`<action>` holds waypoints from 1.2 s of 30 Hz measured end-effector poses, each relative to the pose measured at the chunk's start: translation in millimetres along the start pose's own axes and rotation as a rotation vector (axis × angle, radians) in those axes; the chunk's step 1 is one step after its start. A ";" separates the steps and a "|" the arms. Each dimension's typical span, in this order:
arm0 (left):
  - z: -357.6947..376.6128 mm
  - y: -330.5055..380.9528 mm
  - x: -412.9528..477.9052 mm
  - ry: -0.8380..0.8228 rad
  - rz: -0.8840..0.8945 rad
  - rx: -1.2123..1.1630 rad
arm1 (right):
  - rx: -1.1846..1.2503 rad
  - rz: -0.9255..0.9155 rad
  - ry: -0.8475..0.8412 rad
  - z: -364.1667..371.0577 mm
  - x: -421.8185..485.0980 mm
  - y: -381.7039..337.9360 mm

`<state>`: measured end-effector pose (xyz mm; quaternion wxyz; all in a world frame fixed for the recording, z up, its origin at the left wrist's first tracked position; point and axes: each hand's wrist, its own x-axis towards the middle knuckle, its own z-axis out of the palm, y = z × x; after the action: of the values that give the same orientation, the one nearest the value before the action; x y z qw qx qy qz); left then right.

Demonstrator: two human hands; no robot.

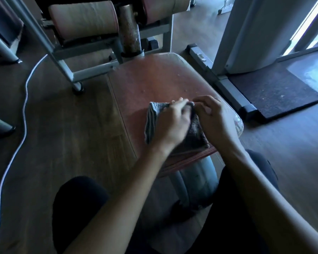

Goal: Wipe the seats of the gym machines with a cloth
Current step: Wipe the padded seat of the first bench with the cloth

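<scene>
Cloth [196,132] on seat [154,79]: left hand [171,123] presses flat, grip released; right hand [213,116] pinches edge.

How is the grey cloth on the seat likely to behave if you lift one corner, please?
Probably floppy: the grey cloth lies folded in layers, so it would likely droop and unfold. Thin layers suggest it is light. Pushed under the left hand, it should slide on the smooth seat rather than roll.
</scene>
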<state>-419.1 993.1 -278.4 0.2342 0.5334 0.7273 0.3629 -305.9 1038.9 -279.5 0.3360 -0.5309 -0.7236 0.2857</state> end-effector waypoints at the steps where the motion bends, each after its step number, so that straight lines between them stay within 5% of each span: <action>1: -17.3 -7.8 3.5 0.120 -0.024 -0.139 | -0.004 -0.038 0.015 4.9 -4.7 -10.5; 4: -52.4 -42.9 8.0 0.424 -0.052 -0.183 | -0.074 -0.153 -0.117 33.0 -17.8 -39.3; 7: -50.6 -59.0 14.8 0.367 -0.086 -0.044 | -0.436 -0.228 -0.321 61.0 -31.4 -44.6; 10: -38.7 -58.8 18.3 0.312 -0.033 0.000 | -0.572 -0.252 -0.323 55.5 -25.9 -30.3; 17: -18.3 -55.4 10.6 0.125 0.144 0.426 | -0.644 0.103 -0.172 8.4 -2.6 11.6; 23: -16.8 -61.0 10.3 0.100 0.195 0.519 | -0.429 0.325 0.191 38.4 -65.1 -0.8; 28: -16.2 -62.6 10.3 0.099 0.239 0.552 | 0.231 0.403 0.550 93.0 -116.4 -35.1; 36: -15.5 -61.8 11.7 0.110 0.227 0.520 | 0.418 0.419 0.525 106.8 -132.7 -44.1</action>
<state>-471.6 989.5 -316.2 0.0075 0.6331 0.7432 0.2164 -387.7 893.4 -335.0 0.5450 -0.6422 -0.4151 0.3438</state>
